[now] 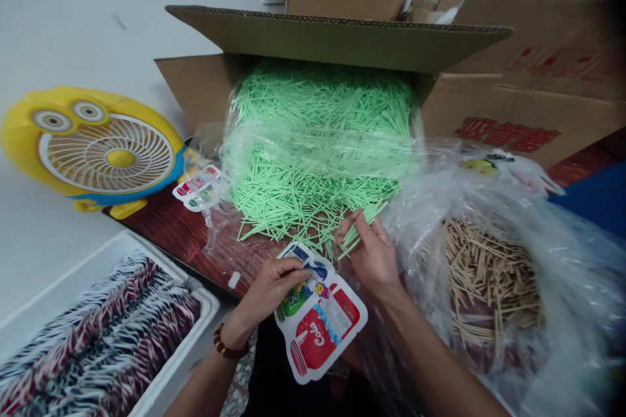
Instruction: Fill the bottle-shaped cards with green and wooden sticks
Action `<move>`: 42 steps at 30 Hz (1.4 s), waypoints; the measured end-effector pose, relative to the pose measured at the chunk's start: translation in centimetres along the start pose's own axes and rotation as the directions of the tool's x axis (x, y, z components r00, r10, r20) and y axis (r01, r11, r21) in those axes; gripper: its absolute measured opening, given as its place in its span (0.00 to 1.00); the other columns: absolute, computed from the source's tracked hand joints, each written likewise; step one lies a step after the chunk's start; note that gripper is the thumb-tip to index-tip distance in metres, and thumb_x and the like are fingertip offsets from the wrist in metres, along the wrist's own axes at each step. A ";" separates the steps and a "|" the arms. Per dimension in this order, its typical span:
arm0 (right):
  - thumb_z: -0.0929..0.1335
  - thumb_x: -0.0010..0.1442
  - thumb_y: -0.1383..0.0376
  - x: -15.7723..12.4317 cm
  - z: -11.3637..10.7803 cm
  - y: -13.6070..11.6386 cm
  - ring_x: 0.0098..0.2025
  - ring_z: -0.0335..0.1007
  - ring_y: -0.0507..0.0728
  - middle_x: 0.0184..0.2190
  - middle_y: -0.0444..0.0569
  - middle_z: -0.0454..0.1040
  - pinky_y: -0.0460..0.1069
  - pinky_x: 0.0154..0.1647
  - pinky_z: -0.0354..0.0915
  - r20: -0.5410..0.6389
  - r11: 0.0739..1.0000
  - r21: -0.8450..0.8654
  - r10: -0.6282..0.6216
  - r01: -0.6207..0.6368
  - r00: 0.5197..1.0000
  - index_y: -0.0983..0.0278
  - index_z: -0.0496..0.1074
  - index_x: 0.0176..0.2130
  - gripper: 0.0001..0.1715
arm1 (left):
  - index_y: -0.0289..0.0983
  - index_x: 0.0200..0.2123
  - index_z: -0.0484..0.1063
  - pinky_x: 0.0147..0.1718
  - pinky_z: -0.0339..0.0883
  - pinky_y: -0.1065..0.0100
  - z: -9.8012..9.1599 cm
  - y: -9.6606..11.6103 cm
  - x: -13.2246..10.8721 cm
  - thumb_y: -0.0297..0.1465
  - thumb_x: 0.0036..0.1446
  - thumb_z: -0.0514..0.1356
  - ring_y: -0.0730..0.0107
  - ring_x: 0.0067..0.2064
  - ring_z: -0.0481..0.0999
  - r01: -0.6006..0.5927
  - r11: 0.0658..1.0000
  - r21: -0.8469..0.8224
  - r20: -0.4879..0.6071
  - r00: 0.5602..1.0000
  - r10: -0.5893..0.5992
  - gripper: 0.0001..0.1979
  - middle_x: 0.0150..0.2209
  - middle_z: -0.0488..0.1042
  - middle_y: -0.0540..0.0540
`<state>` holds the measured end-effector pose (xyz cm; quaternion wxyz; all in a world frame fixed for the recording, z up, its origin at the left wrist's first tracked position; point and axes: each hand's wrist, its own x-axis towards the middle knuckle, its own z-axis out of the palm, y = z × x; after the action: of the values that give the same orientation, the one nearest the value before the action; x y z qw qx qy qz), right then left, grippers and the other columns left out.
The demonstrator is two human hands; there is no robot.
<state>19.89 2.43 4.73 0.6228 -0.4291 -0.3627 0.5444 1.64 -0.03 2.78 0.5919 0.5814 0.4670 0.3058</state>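
Observation:
My left hand (268, 293), a beaded bracelet at its wrist, pinches the upper part of a flat printed pouch (323, 333) with a red "Cola" picture on it. In my right hand (375, 257) is a small bunch of thin green sticks (372, 211), gripped between thumb and fingers. Just beyond both hands, a large heap of the same green sticks (317, 104) spills from a clear plastic bag inside an open cardboard box (313, 36). The pouch and the bunch are apart.
A yellow fan (120, 156) and another printed pouch (198, 187) are at the left. Below them, a white foam box (208, 300) holds rows of packed pouches. Brown sticks (493, 273) lie in a clear bag at the right, before another carton (518, 104).

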 end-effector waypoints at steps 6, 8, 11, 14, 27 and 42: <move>0.62 0.62 0.54 -0.9 1.6 0.0 0.30 0.72 0.55 0.25 0.41 0.70 0.50 0.33 0.68 -0.006 0.999 0.042 -0.024 0.025 1.000 0.57 0.62 0.37 0.10 | 0.37 0.17 0.63 0.20 0.45 0.72 0.9 0.5 0.0 0.40 0.56 0.58 0.76 0.22 0.51 0.029 0.999 -0.023 0.044 0.999 -0.028 0.20 0.19 0.52 0.55; 0.63 0.62 0.54 -1.4 1.6 0.3 0.32 0.73 0.55 0.27 0.42 0.72 0.49 0.32 0.68 0.028 0.999 0.035 -0.001 0.000 1.000 0.57 0.62 0.37 0.10 | 0.36 0.18 0.64 0.20 0.46 0.72 1.0 0.4 0.0 0.41 0.56 0.59 0.76 0.22 0.52 0.045 0.998 -0.051 0.037 0.998 -0.043 0.19 0.19 0.54 0.55; 0.64 0.61 0.55 -2.2 1.4 0.6 0.35 0.74 0.56 0.31 0.43 0.75 0.49 0.32 0.69 0.050 0.995 0.062 0.079 -0.082 0.996 0.57 0.64 0.37 0.09 | 0.36 0.20 0.68 0.21 0.49 0.73 1.2 0.1 0.2 0.41 0.54 0.60 0.77 0.22 0.56 0.058 0.993 -0.104 0.017 0.998 -0.057 0.17 0.19 0.59 0.55; 0.65 0.59 0.56 -2.9 1.2 0.9 0.37 0.75 0.57 0.37 0.46 0.77 0.50 0.33 0.70 0.103 0.967 0.108 0.218 -0.229 0.971 0.57 0.66 0.38 0.09 | 0.36 0.25 0.73 0.23 0.54 0.73 1.4 -0.4 0.5 0.40 0.53 0.62 0.76 0.23 0.61 0.084 0.980 -0.180 0.007 0.996 -0.084 0.14 0.21 0.65 0.53; 0.63 0.63 0.54 -0.1 -1.0 -1.5 0.58 0.65 0.59 0.53 0.49 0.72 0.58 0.62 0.55 0.349 0.980 -0.195 0.107 -0.040 0.931 0.57 0.72 0.49 0.18 | 0.35 0.30 0.75 0.28 0.60 0.74 1.2 -0.9 1.3 0.37 0.53 0.64 0.75 0.27 0.66 0.028 0.948 -0.318 -0.026 0.999 -0.038 0.10 0.26 0.70 0.52; 0.64 0.63 0.54 -1.1 -2.5 -5.1 0.60 0.61 0.60 0.60 0.51 0.64 0.58 0.61 0.57 0.556 0.593 -0.736 0.256 0.326 0.791 0.56 0.57 0.63 0.32 | 0.35 0.35 0.76 0.31 0.64 0.73 1.8 -0.5 1.9 0.36 0.53 0.65 0.74 0.29 0.71 -0.078 0.896 -0.438 -0.059 0.997 0.058 0.11 0.30 0.75 0.51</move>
<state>23.90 0.84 8.53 0.2193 -0.4542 -0.7572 0.4150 3.90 0.89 1.68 0.6862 0.4420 0.3783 0.4366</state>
